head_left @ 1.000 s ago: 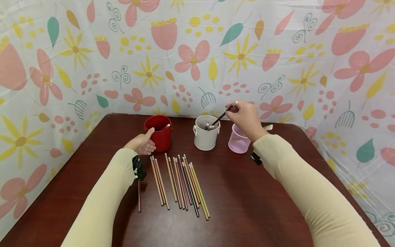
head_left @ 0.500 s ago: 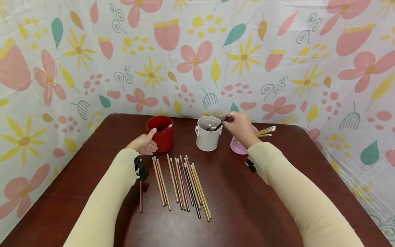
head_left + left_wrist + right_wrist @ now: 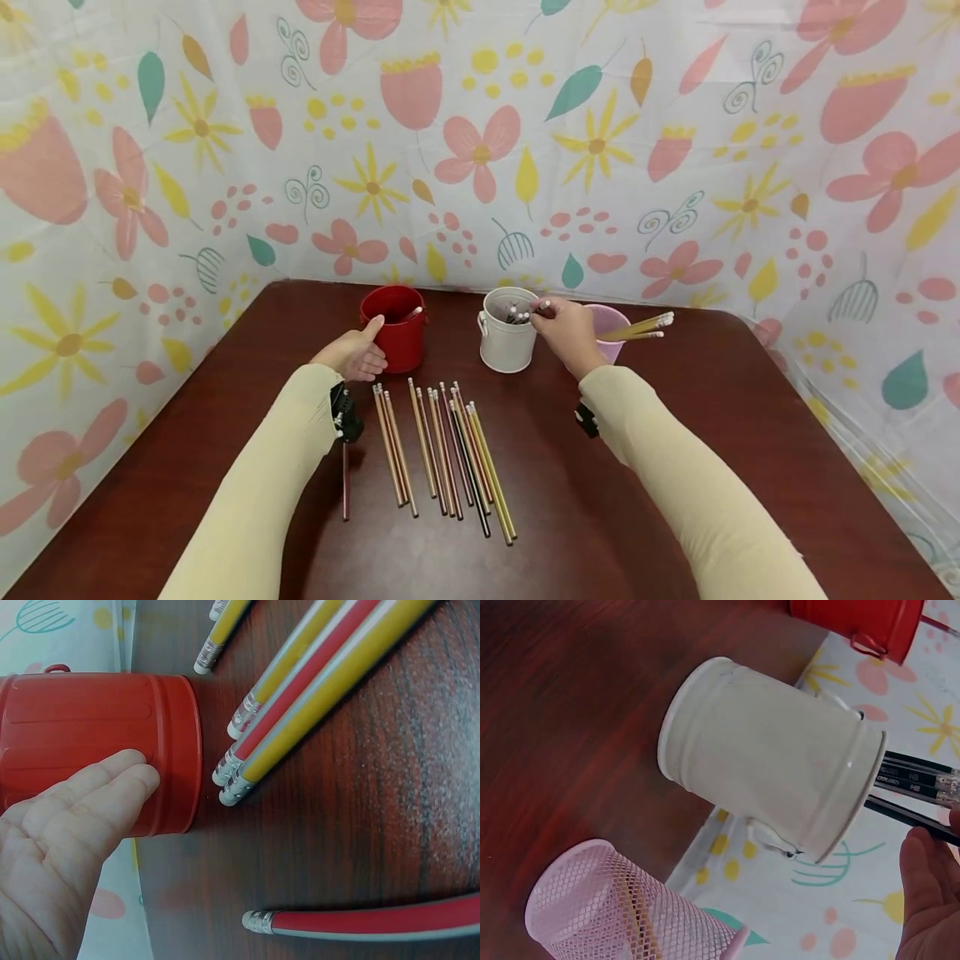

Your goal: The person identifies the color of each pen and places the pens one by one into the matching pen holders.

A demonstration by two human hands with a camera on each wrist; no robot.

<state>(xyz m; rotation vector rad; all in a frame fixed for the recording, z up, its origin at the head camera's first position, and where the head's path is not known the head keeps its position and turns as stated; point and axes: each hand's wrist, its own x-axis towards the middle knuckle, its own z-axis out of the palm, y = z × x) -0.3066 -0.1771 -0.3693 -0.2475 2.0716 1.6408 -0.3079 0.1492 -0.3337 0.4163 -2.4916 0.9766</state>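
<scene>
My left hand (image 3: 354, 353) rests with straight fingers against the side of a red metal bucket (image 3: 402, 347); one eraser end shows at that bucket's rim. In the right wrist view, my right hand (image 3: 934, 896) pinches a black pencil (image 3: 900, 811) by its eraser end. Its lower part is hidden inside a white metal bucket (image 3: 507, 348), where several other black pencils (image 3: 915, 778) stand. The hand is just above the white bucket's right rim. To the right, a pink mesh cup (image 3: 613, 319) holds several yellow pencils (image 3: 637, 327), partly behind my right hand.
Several loose pencils (image 3: 450, 454) lie side by side on the dark wood table (image 3: 600, 533), erasers pointing away from me: red-striped, yellow and one black pencil (image 3: 471, 471). A lone red pencil (image 3: 346, 483) lies beside my left forearm. A flower-patterned cloth (image 3: 480, 150) hangs behind the table.
My right hand has moved left and down, lowering the black pencil into the white bucket. More of the pink cup has come into sight. The left hand stays at the red bucket.
</scene>
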